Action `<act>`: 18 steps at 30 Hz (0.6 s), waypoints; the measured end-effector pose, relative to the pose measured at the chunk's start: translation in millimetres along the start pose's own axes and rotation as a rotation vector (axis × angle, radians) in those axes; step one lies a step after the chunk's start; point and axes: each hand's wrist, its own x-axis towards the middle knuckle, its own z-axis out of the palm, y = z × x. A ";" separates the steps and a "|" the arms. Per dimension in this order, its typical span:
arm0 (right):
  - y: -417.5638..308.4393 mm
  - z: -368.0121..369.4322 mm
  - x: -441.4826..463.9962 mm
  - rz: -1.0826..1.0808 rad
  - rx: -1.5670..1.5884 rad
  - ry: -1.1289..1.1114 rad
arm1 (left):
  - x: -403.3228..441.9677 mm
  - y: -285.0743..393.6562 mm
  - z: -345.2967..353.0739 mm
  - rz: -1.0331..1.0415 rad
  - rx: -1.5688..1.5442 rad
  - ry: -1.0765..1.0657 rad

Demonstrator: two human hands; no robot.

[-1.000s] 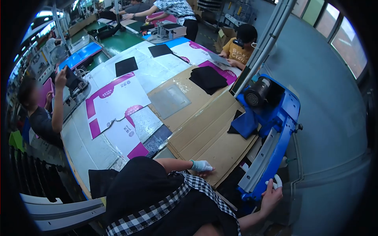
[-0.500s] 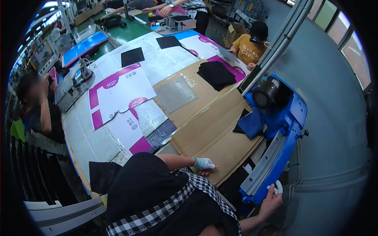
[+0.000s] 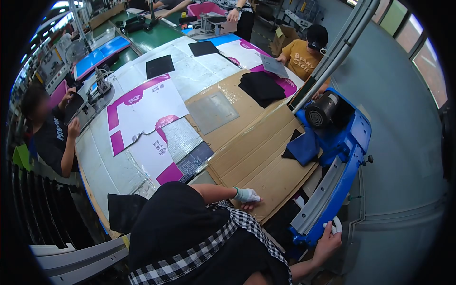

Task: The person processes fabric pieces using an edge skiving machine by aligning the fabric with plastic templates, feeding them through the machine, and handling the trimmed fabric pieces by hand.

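My left hand [image 3: 248, 196], in a pale glove with bare fingertips, rests at the near edge of the brown cardboard [image 3: 259, 173]. Its fingers are loosely bent, and I see nothing held in them. My right hand [image 3: 330, 237] is beside the near end of a blue machine [image 3: 327, 199] with a metal rail. White covers sit on some of its fingertips, and the fingers are apart with nothing between them. Whether it touches the machine, I cannot tell. A dark blue piece of material [image 3: 304, 148] lies on the cardboard against the machine.
A black stack [image 3: 262, 89], a translucent sheet [image 3: 212, 113] and white-and-purple printed cardboard [image 3: 147, 109] lie on the table. One person [image 3: 301, 59] sits across at the right, another [image 3: 52, 128] at the left. A metal pole [image 3: 342, 45] rises beside the machine.
My hands stay almost still. The person at left now holds a black sheet lower, in front of the body. Across the table, the person in yellow has raised a grey sheet. A pink bin shows farther back.
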 end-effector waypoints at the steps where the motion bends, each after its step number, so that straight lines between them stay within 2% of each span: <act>1: 0.7 0.2 0.2 0.000 0.005 0.001 | -0.3 0.8 0.0 -0.005 0.000 0.000; 18: -3.6 0.2 -0.1 -0.003 -0.036 0.013 | 4.2 -4.5 -1.2 0.016 -0.075 -0.007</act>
